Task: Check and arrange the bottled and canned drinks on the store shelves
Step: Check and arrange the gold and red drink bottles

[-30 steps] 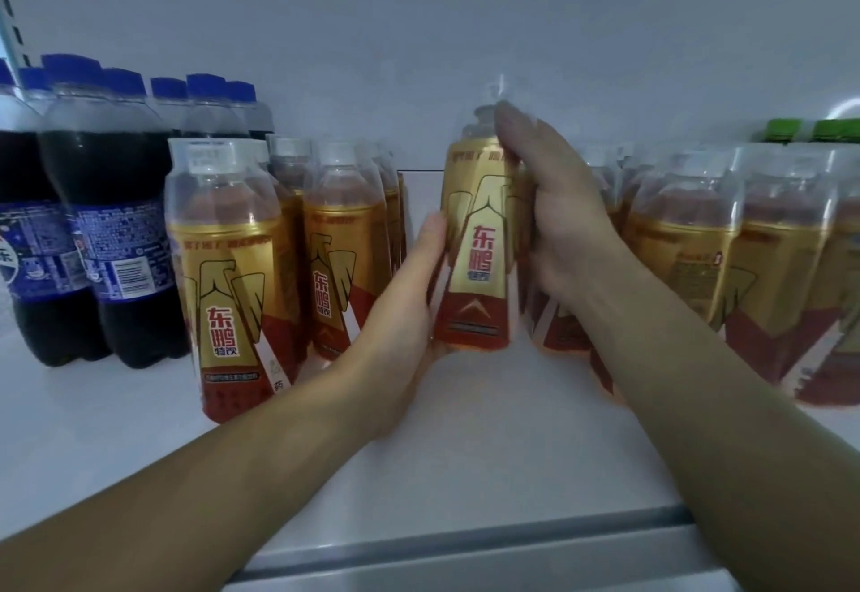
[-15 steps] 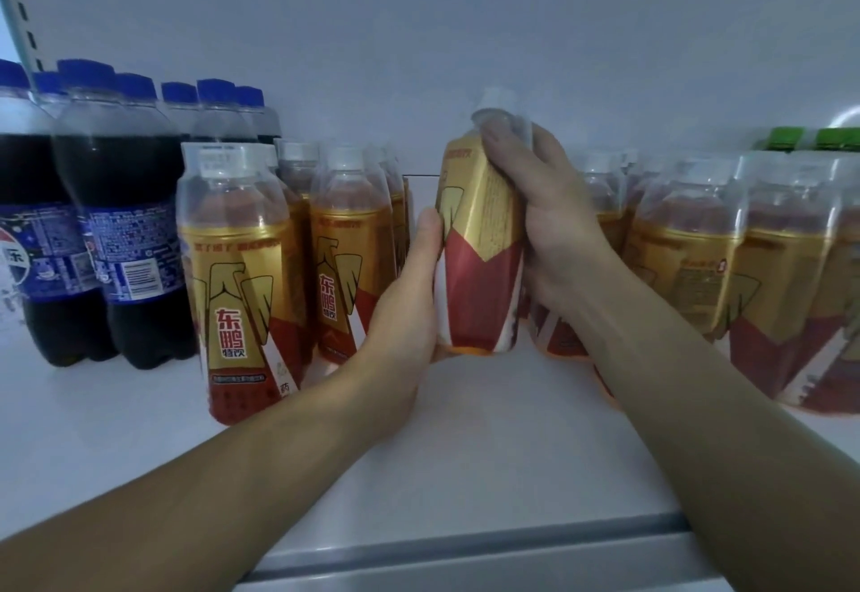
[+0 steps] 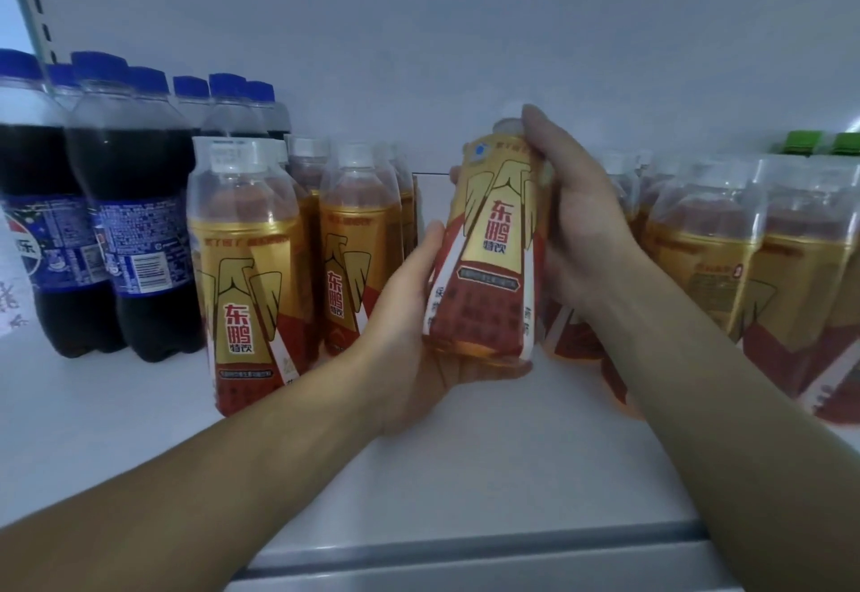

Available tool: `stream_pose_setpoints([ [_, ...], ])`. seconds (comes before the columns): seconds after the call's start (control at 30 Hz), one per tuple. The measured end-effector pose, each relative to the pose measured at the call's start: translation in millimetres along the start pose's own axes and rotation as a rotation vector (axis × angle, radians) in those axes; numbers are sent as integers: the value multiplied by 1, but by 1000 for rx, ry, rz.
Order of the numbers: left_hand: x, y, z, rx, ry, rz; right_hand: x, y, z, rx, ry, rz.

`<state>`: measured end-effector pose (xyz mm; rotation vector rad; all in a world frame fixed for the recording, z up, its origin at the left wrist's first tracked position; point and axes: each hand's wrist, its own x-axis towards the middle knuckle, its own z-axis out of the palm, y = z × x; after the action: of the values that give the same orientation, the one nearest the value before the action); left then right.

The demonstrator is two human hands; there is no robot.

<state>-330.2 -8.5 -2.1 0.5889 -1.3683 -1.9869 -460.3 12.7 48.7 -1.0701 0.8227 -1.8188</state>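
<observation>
A gold-and-red energy drink bottle (image 3: 493,261) is held off the white shelf (image 3: 93,428), tilted with its top leaning right, its front label facing me. My left hand (image 3: 409,335) cups its base and lower left side. My right hand (image 3: 577,214) wraps its upper right side, fingers over the cap. Rows of the same gold bottles stand to the left (image 3: 246,275) and to the right (image 3: 698,256), with a gap between them behind the held bottle.
Several dark cola bottles with blue caps (image 3: 135,219) stand at the far left. Green-capped bottles (image 3: 802,149) show at the far right behind the gold ones. The shelf's front lip (image 3: 465,554) runs below my arms. A white back wall (image 3: 419,32) closes the shelf.
The held bottle has been turned so its front label faces me and has been lifted and drawn nearer. My left hand moved under its base.
</observation>
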Motion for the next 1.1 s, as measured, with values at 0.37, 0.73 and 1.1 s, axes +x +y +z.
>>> stream_pose_setpoints([
  [0.37,6,-4,-1,182,36,211,8,4,-4,-217,68,-85],
  [0.73,-1,-1,5,183,-33,214,3,5,-1,-307,174,-250],
  [1.1,-1,1,0,115,-72,125,5,2,-7,-277,79,-43],
])
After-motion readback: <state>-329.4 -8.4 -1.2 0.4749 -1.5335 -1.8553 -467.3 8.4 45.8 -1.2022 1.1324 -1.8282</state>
